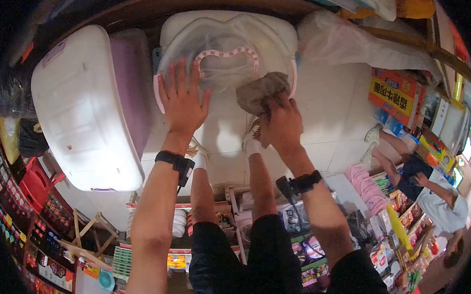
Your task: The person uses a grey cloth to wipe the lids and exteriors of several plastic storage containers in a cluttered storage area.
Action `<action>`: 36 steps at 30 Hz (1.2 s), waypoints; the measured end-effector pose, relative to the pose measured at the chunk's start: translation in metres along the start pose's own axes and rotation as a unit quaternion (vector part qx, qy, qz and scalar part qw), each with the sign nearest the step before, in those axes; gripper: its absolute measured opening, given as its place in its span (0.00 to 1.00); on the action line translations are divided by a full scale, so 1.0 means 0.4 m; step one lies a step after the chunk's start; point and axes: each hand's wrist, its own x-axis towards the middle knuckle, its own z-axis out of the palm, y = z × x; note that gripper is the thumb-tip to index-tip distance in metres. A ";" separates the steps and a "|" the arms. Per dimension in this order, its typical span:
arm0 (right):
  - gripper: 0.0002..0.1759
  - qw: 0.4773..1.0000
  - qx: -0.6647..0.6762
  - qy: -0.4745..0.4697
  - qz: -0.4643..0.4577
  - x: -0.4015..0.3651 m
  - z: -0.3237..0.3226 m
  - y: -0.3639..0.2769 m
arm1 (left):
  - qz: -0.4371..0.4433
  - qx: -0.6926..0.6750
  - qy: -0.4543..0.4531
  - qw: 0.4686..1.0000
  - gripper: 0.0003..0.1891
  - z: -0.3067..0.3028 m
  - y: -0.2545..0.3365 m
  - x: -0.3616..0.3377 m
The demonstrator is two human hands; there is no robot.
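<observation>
In the head view, a grey-brown cloth (262, 92) is bunched under my right hand (282, 117), whose fingers are closed on it. Cloth and hand are over the right part of a white plastic bin (228, 27) with a rounded, clear plastic-wrapped top. A pink-and-white patterned curved strip (228, 53) shows through the wrap. My left hand (183, 101) has its fingers spread, palm down, at the bin's left front edge. Whether its palm presses on the surface cannot be made out.
To the left stands a large storage box (91, 113) with a white lid and purple sides. Clear plastic sheeting (342, 41) lies at upper right, near an orange carton (395, 97). Another person (430, 189) sits at far right. Shelves of goods (315, 252) are behind my legs.
</observation>
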 end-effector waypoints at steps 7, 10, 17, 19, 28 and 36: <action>0.17 0.996 0.076 0.000 -0.044 0.068 0.041 -0.222 | 0.005 0.013 -0.029 0.999 0.39 -0.007 -0.009 -0.001; 0.18 0.995 0.049 0.021 -0.079 0.095 0.045 -0.249 | 0.006 -0.010 -0.038 0.999 0.39 -0.019 -0.008 0.002; 0.19 0.993 -0.035 0.012 -0.115 0.080 -0.014 0.010 | -0.007 -0.045 0.008 0.999 0.37 -0.003 -0.004 -0.003; 0.19 0.995 -0.051 0.015 -0.082 0.096 -0.023 0.018 | -0.009 -0.038 0.001 0.999 0.36 -0.007 -0.010 0.001; 0.18 0.976 -0.035 -0.072 -0.204 0.160 0.035 -0.184 | -0.003 -0.081 0.007 0.997 0.36 -0.016 -0.010 0.001; 0.14 0.988 -0.054 0.012 -0.144 0.143 0.042 -0.107 | 0.000 -0.088 0.034 0.996 0.36 0.003 -0.015 0.008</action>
